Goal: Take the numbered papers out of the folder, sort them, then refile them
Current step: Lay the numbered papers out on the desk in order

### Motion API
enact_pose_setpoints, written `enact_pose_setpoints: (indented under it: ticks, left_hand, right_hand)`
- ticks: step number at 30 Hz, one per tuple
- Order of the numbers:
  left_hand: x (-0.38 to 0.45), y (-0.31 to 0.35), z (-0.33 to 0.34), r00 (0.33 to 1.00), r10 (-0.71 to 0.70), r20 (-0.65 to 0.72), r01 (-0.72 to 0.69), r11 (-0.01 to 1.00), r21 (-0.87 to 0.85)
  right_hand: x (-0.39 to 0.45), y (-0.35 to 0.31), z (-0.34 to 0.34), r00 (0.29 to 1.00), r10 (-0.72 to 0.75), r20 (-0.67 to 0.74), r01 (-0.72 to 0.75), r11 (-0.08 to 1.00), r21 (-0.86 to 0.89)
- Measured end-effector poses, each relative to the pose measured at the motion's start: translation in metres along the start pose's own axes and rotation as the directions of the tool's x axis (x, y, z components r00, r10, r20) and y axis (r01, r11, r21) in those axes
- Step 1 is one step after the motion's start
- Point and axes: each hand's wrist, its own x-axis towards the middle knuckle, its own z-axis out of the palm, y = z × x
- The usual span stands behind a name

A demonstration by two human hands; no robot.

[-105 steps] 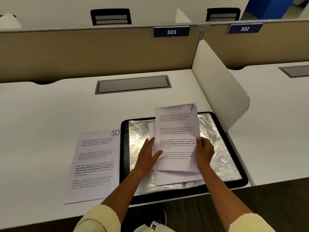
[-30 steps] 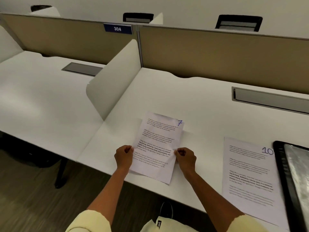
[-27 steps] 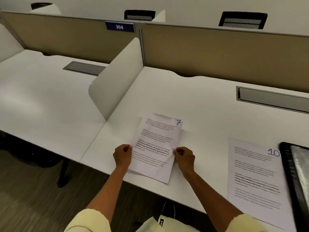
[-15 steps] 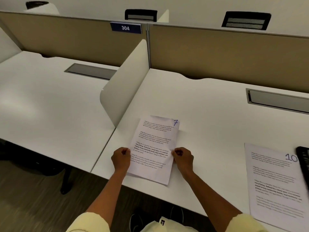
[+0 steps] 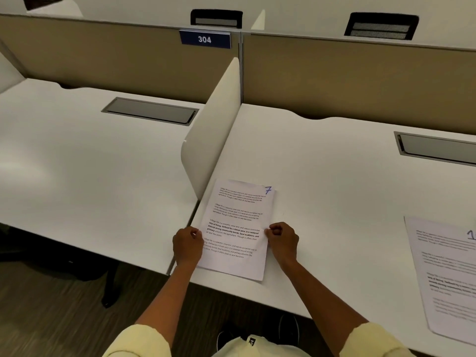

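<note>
The printed sheet marked 7 (image 5: 238,222) lies on the white desk (image 5: 334,181) at its left end, right beside the foot of the curved white divider. My left hand (image 5: 188,244) pinches the sheet's left edge and my right hand (image 5: 282,239) pinches its right edge, both with fingers curled closed. The sheet's near corner reaches the desk's front edge. A second printed sheet, marked 10 (image 5: 448,279), lies flat at the far right, cut off by the frame. The folder is out of view.
The curved white divider (image 5: 213,130) separates this desk from the neighbouring desk (image 5: 90,171) on the left. Grey cable hatches (image 5: 150,110) (image 5: 438,149) are set into both desktops. A beige partition with a 304 sign (image 5: 205,39) runs along the back. Dark floor lies below.
Both hands carried sheet 7 from above the open folder leftward to the desk's left end and lowered it there. In the last second the view swung left, leaving the folder out of frame.
</note>
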Motion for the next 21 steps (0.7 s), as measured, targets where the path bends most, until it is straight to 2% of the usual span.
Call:
enact_pose_setpoints:
  ticks: [21]
  left_hand:
    - [0.009, -0.019, -0.019, 0.996, 0.082, 0.032, -0.084, 0.993, 0.088]
  right_hand:
    - [-0.019, 0.008, 0.025, 0.980, -0.201, -0.013, 0.192, 0.955, -0.228]
